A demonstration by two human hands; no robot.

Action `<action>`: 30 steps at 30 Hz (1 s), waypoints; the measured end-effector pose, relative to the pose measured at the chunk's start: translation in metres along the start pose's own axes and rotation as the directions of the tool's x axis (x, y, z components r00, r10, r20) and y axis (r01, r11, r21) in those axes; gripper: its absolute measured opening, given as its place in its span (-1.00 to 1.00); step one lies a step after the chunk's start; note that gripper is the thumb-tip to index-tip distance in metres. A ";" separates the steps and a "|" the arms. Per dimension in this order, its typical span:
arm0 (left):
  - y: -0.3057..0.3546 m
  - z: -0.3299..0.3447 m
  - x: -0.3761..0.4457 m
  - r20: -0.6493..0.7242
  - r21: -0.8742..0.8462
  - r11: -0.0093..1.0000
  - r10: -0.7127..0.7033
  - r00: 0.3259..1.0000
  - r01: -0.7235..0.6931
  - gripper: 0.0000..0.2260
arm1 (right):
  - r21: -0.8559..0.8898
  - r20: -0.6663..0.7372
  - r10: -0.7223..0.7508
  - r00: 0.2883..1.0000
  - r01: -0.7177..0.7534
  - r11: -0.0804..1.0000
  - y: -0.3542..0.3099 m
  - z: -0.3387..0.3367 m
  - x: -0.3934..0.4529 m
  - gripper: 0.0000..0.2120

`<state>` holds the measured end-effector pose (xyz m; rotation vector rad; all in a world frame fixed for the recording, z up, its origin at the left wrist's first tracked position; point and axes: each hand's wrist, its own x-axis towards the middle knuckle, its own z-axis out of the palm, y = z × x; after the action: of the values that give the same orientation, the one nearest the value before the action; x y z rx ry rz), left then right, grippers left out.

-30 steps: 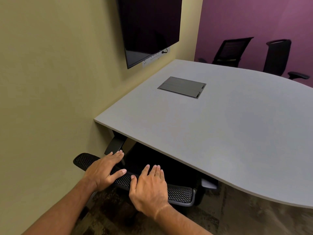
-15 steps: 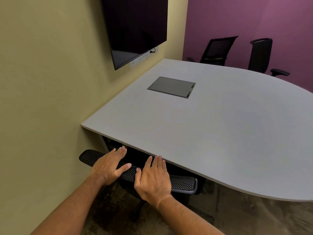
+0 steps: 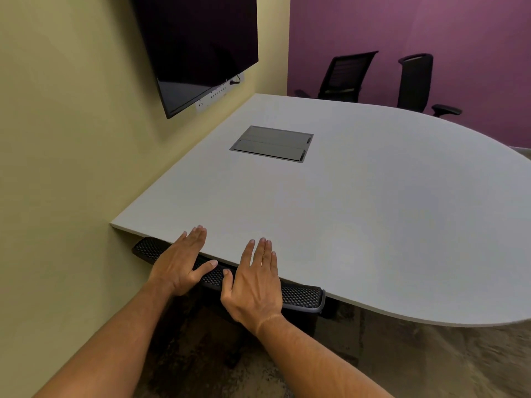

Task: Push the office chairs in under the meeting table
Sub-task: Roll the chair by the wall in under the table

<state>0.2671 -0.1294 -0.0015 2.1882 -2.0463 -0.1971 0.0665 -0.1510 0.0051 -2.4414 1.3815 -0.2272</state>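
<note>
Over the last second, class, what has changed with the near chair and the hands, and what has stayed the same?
The near chair has slid further under the table; only the top of its mesh back now shows. The left hand and right hand followed it forward, open and flat, fingers now reaching over the table edge. Nothing was gripped or released. The two far chairs and the screen stayed put.

The table [image 3: 359, 219] is a plain pale grey, with a darker grey panel [image 3: 271, 143] set in its top at the far left. The near chair [image 3: 298, 295] has a black back in a fine mesh of small holes, edged in grey at its right end. Two far chairs [image 3: 344, 76] [image 3: 415, 80] are black. The left wall [image 3: 71, 124] is pale yellow-green, the far wall [image 3: 431, 30] purple. The screen [image 3: 198, 41] is black. The carpet [image 3: 402, 363] is mottled brown and grey.
</note>
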 end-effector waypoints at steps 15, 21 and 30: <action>-0.016 0.000 0.003 -0.037 0.029 0.999 0.025 0.999 -0.024 -0.07 | 0.009 -0.052 -0.006 0.999 0.006 1.000 -0.011 0.005 0.009 -0.21; 0.010 -0.001 -0.004 -0.074 0.004 1.000 0.028 0.997 -0.027 -0.09 | 0.087 -0.091 -0.028 0.996 0.036 0.996 -0.002 0.000 0.004 -0.18; 0.102 -0.007 0.024 -0.089 0.088 0.974 0.217 0.972 -0.210 -0.15 | -0.013 -0.230 0.066 0.971 -0.071 0.997 0.071 -0.040 -0.025 -0.13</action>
<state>0.1703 -0.1604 0.0244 1.9551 -2.2475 0.0141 -0.0154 -0.1713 0.0183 -2.4410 1.5674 -0.4942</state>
